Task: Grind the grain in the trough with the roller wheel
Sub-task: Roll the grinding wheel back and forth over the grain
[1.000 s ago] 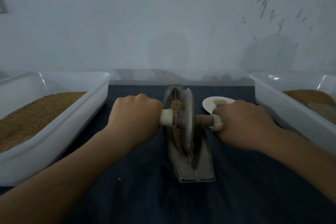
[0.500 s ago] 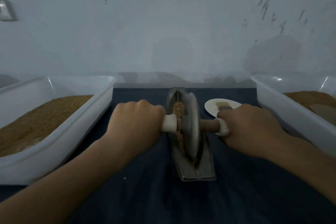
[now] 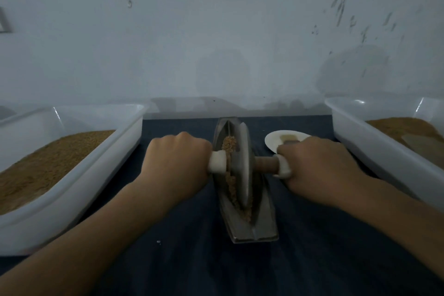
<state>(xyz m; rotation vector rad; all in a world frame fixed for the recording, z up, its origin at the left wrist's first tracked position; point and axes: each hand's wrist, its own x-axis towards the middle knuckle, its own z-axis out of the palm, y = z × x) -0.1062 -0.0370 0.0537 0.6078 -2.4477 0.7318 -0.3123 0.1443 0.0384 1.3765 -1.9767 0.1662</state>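
A narrow boat-shaped metal trough point(image 3: 262, 230) lies lengthwise on the dark cloth at centre. Brown grain point(image 3: 229, 145) lines its groove. The grey roller wheel point(image 3: 243, 166) stands upright in the groove at about mid-length. A wooden axle with white end caps runs through the wheel. My left hand point(image 3: 177, 163) grips the left handle of the axle. My right hand point(image 3: 319, 170) grips the right handle.
A white tub point(image 3: 79, 190) heaped with brown grain stands at the left. A second white tub point(image 3: 374, 151) with brown grain stands at the right. A small white dish point(image 3: 276, 139) sits behind my right hand. A pale wall rises just behind the table.
The wheel rolled a little toward me along the trough and then back toward the middle. Both hands kept their grip on the handles.
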